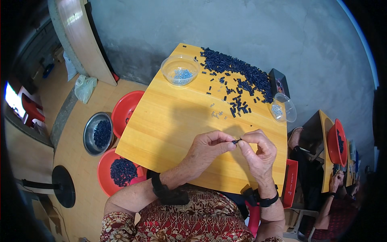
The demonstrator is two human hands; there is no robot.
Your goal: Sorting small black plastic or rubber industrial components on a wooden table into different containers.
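Note:
My left hand (207, 149) and my right hand (259, 155) meet above the front half of the yellow table (157, 133). Between their pinched fingertips is a small black cylindrical piece (236, 141); both hands grip it. Any finer part in the fingers is too small to make out. Beyond them lies a large heap of similar black pieces (238, 68), with loose ones scattered toward me. A few small metal pins (217, 114) lie nearer my hands. One clear plastic bowl (169, 74) with silvery parts stands at the far left, another clear tub (288, 109) at the right edge.
A dark box (277, 78) stands by the heap against the grey wall. Left of the table are red basins (105, 177) and a steel bowl (89, 141) with black pieces. A red crate (291, 177) sits at the right; beyond it another person's hand (335, 181) works at a second table.

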